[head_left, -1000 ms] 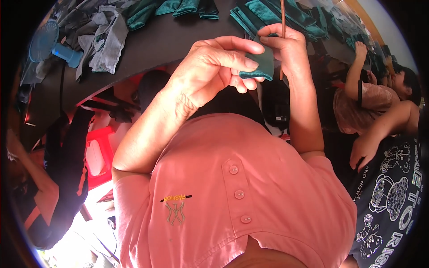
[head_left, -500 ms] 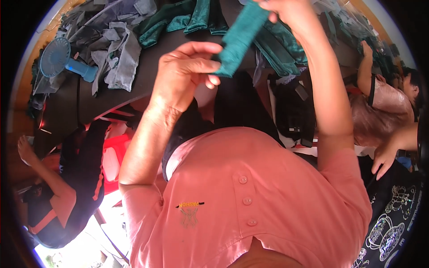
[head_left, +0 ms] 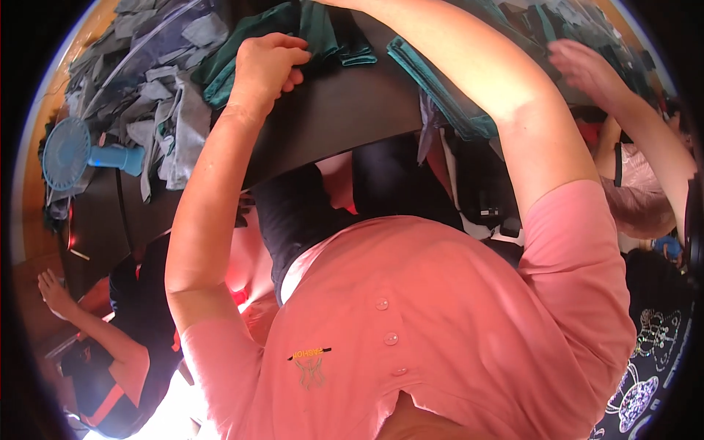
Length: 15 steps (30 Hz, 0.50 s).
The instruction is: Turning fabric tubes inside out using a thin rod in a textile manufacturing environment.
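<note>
My left hand [head_left: 268, 70] is over the dark table [head_left: 330, 103], its fingers loosely bent and slightly apart. Nothing shows between them. Folded dark green velvet pieces [head_left: 323, 33] lie just behind its fingertips; whether they touch cannot be told. My right forearm reaches across the top of the view, and only a sliver of my right hand [head_left: 334, 2] shows at the upper edge. Its fingers, and anything in them, are out of sight. Beneath that forearm, more folded green velvet strips [head_left: 440, 92] lie along the table's near edge.
Grey fabric pieces [head_left: 176, 125] are heaped at the left, beside a small blue fan [head_left: 70, 154]. One co-worker's arm [head_left: 106, 330] is at the lower left. Another person's hand [head_left: 587, 70] reaches in at the right, over more green cloth.
The green velvet strip I held between both hands has gone from view. My right hand has moved up and left to the upper edge; my left hand has drawn back up and left.
</note>
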{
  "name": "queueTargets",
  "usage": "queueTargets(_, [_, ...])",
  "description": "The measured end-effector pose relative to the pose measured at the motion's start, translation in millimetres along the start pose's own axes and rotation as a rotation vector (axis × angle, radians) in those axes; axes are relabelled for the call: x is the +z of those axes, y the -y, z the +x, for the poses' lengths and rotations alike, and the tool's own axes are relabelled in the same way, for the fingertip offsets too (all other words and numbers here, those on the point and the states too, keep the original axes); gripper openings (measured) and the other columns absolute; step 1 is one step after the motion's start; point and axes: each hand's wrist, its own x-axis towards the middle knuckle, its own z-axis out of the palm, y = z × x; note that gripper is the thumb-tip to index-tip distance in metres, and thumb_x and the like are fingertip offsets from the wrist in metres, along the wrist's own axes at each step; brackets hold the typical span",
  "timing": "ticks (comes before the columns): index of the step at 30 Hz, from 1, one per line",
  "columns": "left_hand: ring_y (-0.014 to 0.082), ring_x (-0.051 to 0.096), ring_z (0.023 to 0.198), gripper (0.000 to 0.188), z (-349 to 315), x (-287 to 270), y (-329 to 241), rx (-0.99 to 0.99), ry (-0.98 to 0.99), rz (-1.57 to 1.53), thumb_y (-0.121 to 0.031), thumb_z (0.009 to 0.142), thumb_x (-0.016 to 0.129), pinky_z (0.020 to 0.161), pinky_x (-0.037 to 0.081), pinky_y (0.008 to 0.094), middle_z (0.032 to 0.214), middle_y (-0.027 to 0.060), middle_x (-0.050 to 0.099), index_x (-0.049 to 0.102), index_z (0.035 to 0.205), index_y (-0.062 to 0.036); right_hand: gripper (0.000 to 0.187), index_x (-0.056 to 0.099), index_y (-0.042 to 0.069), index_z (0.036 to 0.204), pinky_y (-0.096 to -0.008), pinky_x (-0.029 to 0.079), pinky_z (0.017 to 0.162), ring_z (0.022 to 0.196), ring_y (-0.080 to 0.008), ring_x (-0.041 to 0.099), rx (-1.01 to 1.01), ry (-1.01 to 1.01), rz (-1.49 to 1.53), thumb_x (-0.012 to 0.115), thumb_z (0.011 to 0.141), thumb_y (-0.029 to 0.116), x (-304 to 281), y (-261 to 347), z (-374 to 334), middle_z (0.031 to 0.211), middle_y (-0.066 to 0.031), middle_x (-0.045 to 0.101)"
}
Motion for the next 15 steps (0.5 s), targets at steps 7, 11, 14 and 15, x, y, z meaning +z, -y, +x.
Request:
queueTargets(7, [0.0292, 0.065, 0.074, 0.014, -15, 25, -2, 0.657, -0.382, 0.452, -0.008, 0.074, 0.066, 0.066, 0.051, 0.0348, 0.079, 0.0136, 0.065, 0.071, 0.087, -0.0068, 0.019, 0.065, -0.001, 0.073, -0.0365, 0.050, 0.051, 0.063, -0.0262, 0.067, 0.092, 0.184, 0.342, 0.061, 0.083, 0.015, -124, 15, -42, 0.070, -0.0166, 0.065])
queueTargets(11, [0.0288, 0.068, 0.077, 0.012, -23, 72, -16, 0.702, -0.122, 0.122, -0.006, 0.075, 0.063, 0.071, 0.053, 0.0344, 0.082, 0.0158, 0.067, 0.069, 0.084, -0.0011, 0.016, 0.059, 0.003, 0.070, -0.0258, 0.038, 0.041, 0.047, -0.0124, 0.053, 0.366, -0.093, 0.803, 0.066, 0.081, 0.010, -155, 21, -151, 0.060, -0.0033, 0.056])
queueTargets(14, [0.0335, 0.068, 0.085, 0.020, 1, 100, -31, 0.627, -0.181, 0.311, -0.018, 0.076, 0.064, 0.076, 0.053, 0.0394, 0.087, 0.0190, 0.068, 0.071, 0.086, -0.0019, 0.007, 0.063, 0.004, 0.078, -0.0217, 0.036, 0.045, 0.050, -0.0078, 0.050, 0.423, -0.161, 0.797, 0.066, 0.081, 0.008, -141, -12, -218, 0.066, -0.0001, 0.058])
queueTargets(15, [0.0350, 0.067, 0.089, 0.028, 14, 103, -31, 0.624, -0.234, 0.471, -0.028, 0.076, 0.066, 0.080, 0.053, 0.0421, 0.091, 0.0194, 0.069, 0.072, 0.089, -0.0039, 0.008, 0.067, 0.003, 0.087, -0.0193, 0.036, 0.049, 0.054, -0.0058, 0.050, 0.439, -0.138, 0.723, 0.066, 0.082, 0.009, -137, -19, -236, 0.073, 0.0000, 0.062])
